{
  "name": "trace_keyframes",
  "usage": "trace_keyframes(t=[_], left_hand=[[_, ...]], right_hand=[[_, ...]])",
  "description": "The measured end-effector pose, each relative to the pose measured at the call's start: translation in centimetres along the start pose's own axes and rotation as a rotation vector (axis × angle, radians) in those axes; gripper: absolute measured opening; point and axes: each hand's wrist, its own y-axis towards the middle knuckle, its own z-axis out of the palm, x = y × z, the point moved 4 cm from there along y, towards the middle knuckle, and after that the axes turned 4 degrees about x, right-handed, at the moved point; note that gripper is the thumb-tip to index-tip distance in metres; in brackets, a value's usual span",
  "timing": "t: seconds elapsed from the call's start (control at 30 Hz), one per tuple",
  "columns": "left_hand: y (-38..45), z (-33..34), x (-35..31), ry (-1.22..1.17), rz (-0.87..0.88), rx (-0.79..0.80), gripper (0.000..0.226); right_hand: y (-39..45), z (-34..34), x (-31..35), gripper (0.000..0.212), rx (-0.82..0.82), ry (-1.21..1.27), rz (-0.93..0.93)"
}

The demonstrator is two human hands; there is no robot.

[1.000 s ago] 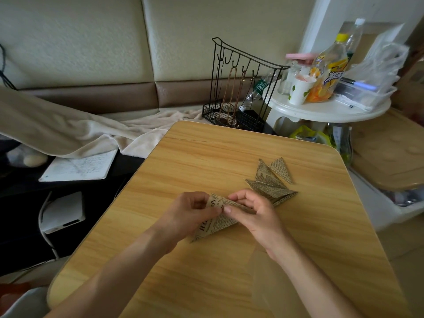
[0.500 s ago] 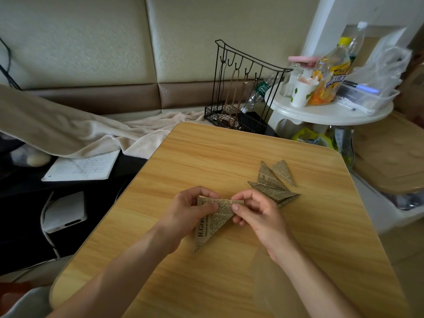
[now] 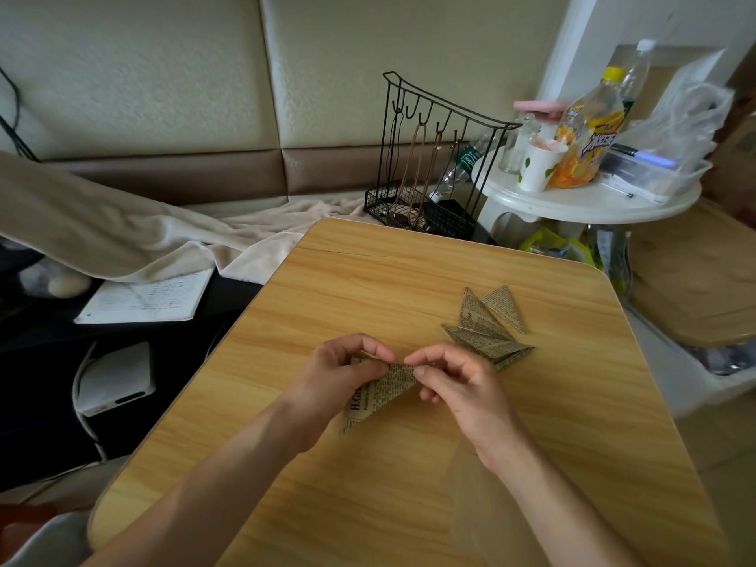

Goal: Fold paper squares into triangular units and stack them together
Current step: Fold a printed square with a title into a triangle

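Paper unit (image 3: 378,392) narrower than before; left hand (image 3: 333,376), right hand (image 3: 458,382) fingers still pinching top edge.

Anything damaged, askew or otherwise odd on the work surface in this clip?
A thin dark crack-like line runs across the light wooden table near its far edge. The folded newsprint triangles lie loosely fanned, not squared. Nothing spilled.

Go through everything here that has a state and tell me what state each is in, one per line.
Newsprint paper: partly folded, held over the table by both hands.
Left hand: pinching the paper.
Right hand: pinching the paper's top edge.
Folded triangles: finished, overlapping on the wooden table.
Orange bottle: upright, capped.
Paper cup: upright.
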Motion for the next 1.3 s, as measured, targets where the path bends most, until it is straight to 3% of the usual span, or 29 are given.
trace_keyframes(t=[0.43, 0.57, 0.97, 1.03, 1.17, 1.3], left_hand=[[-0.05, 0.12, -0.05, -0.051, -0.031, -0.026, 0.016], [-0.20, 0.45, -0.09, -0.065, -0.042, -0.001, 0.030], [-0.12, 0.11, -0.13, 0.122, 0.008, -0.087, 0.002], [-0.16, 0.26, -0.23, 0.135, 0.033, -0.074, 0.002], [-0.21, 0.48, -0.39, 0.129, 0.069, -0.030, 0.011], [-0.15, 0.49, 0.02, 0.102, 0.035, 0.000, 0.017]], right_hand=[[-0.06, -0.01, -0.20, 0.028, -0.036, 0.004, -0.027], [0.03, 0.11, -0.37, 0.028, -0.044, 0.006, -0.034], [-0.08, 0.14, -0.11, 0.018, -0.032, 0.042, 0.035], [-0.09, 0.28, -0.06, 0.026, -0.010, 0.018, 0.064], [-0.01, 0.56, -0.11, 0.008, 0.007, -0.062, 0.046], [0.02, -0.04, -0.32, 0.009, -0.051, 0.038, 0.098]])
